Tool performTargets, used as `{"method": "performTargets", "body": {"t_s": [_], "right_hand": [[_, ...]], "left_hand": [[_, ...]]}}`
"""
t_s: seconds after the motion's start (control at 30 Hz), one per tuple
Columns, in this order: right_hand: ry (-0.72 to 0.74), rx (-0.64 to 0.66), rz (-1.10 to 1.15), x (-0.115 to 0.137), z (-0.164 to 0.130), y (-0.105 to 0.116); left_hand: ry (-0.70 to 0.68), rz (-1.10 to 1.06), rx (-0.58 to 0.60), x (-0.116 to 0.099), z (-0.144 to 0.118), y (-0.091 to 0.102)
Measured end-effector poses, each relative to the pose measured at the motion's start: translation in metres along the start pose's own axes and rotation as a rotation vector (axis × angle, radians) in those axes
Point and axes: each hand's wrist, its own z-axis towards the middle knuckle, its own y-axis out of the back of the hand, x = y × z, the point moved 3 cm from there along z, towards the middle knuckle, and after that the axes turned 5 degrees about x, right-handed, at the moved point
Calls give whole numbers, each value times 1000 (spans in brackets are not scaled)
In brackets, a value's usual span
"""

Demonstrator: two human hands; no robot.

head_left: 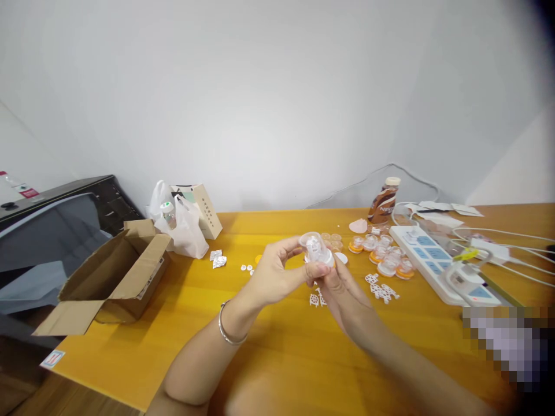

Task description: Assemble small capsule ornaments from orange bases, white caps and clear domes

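Note:
Over the middle of the table, both hands are closed around a clear plastic dome-shaped piece with a white base (315,248). My left hand (275,274) grips it from the left, thumb across its lower edge, with a silver bangle on the wrist. From below and the right, my right hand (347,297) pinches the base. Small white wheel-shaped pieces (381,290) lie to the right of my right hand, and a few more are partly hidden beneath it. Behind them sits a group of round clear pieces with orange or white bases (388,263).
On the left stand an open cardboard box (130,283), a white plastic bag (188,225) and a paper bag (208,211). Foil packets (219,262) lie nearby. To the right are a brown drink bottle (384,201) and a power strip (433,263) with white cables.

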Motion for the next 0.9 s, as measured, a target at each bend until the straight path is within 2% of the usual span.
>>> {"method": "performTargets", "body": {"t_s": [0.1, 0.17, 0.33, 0.43, 0.53, 0.63, 0.7, 0.77, 0.9], "right_hand": [[96, -69, -131, 8, 1, 3], [135, -69, -163, 10, 2, 2], [138, -26, -1, 2, 7, 3], [86, -34, 160, 0, 7, 2], [-25, -4, 436, 4, 5, -5], [-133, 19, 745, 8, 4, -12], [-182, 16, 860, 8, 3, -15], [-197, 9, 871, 7, 2, -16], [-185, -32, 726, 4, 5, -12]], "left_hand": [[-29, 55, -74, 0, 0, 2], [-20, 63, -103, 2, 0, 3], [31, 54, -114, 3, 2, 6], [37, 32, -41, 2, 2, 6], [99, -28, 65, 5, 2, 3], [88, -26, 49, 7, 1, 1], [54, 7, 31, 7, 1, 1], [52, 39, 33, 6, 1, 1], [74, 125, 0, 4, 1, 4]]}}
